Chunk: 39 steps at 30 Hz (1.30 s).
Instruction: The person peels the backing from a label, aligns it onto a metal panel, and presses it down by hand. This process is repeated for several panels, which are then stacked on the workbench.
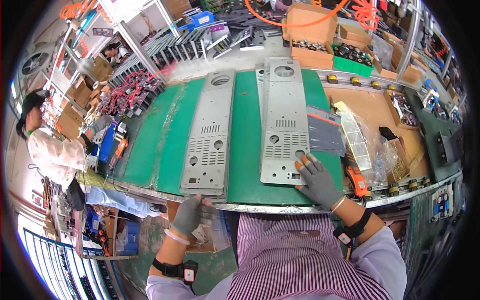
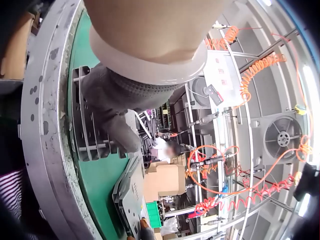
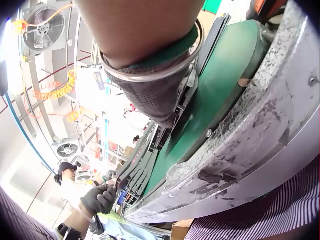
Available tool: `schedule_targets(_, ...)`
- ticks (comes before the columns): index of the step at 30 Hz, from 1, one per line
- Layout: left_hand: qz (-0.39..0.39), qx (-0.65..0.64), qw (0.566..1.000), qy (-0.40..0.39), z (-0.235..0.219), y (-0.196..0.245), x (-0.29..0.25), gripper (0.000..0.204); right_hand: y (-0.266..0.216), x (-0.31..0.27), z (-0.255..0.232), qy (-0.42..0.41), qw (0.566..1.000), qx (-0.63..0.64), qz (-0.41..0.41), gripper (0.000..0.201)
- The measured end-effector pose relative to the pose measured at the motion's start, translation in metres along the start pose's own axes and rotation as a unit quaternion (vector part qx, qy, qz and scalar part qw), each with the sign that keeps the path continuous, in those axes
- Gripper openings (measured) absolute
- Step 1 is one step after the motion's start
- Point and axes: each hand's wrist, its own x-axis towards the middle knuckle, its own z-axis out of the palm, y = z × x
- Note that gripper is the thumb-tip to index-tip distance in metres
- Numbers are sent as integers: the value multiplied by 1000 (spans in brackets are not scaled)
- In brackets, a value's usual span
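Head view: Two stacks of grey panels lie on the green mat [image 1: 245, 130], the left stack [image 1: 212, 110] apart from the right stack [image 1: 286, 105]. The right hand [image 1: 320, 185] rests at the right stack's near corner, fingers extended, thumb apart. The left hand [image 1: 192, 215] is at the left stack's near end, fingers bent.

Left wrist view: Layered thin edges suggest stiff sheet metal, moderately heavy when stacked. The left fingertips are hidden.

Right wrist view: The left fingers curl beside the panel ends; whether they pinch an edge cannot be told. Smooth faces probably slide; edges may be sharp. Grasp both long edges, gloves on, clear of the slots [image 1: 285, 123].
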Motion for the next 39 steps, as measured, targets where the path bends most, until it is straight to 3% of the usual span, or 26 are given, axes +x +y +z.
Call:
schedule_targets(3,-2,74,993,-88,29,-12,-7,39,3,2,0,-9,1000,8,-9,61)
schedule_targets(6,101,113,982,-110,73,-32,12,43,5,3,-2,-5,999,13,-30,61)
schedule_targets(7,200,219,952,-72,83,-35,23,44,5,3,-2,-8,999,13,-36,61)
schedule_targets(9,386,409,827,9,101,-36,51,47,5,2,-4,-7,999,11,-47,61)
schedule_targets(13,218,270,938,-19,140,-27,81,43,7,-3,-3,-6,998,25,-52,61)
schedule_targets(18,181,206,962,3,152,-40,83,38,14,-14,-2,19,994,85,-65,57)
schedule_targets(21,143,129,981,-13,149,-43,78,32,38,-3,-21,-17,982,167,-87,56)
schedule_targets(23,135,99,985,-28,144,-47,80,26,67,21,-36,-27,982,164,89,55)
schedule_targets(25,132,112,985,-26,143,-51,80,25,102,53,-41,-38,977,60,199,53)
schedule_targets(27,123,105,987,-23,143,-47,78,25,148,75,-6,38,968,-72,236,52)
schedule_targets(30,98,84,991,-19,151,-39,67,24,164,92,5,-4,958,-140,252,56)
schedule_targets(31,96,87,991,-14,153,-37,65,23,166,97,5,-81,947,-44,309,45)
schedule_targets(34,93,90,991,-18,151,-36,65,23,163,103,20,-111,954,-134,243,31)
schedule_targets(35,95,90,991,-20,151,-38,67,23,153,94,19,-58,964,-167,201,26)
schedule_targets(38,131,128,983,9,147,-43,68,24,131,85,-14,-95,965,-191,153,23)
schedule_targets(39,150,147,977,26,146,-44,68,25,128,79,-24,-34,973,-173,150,22)
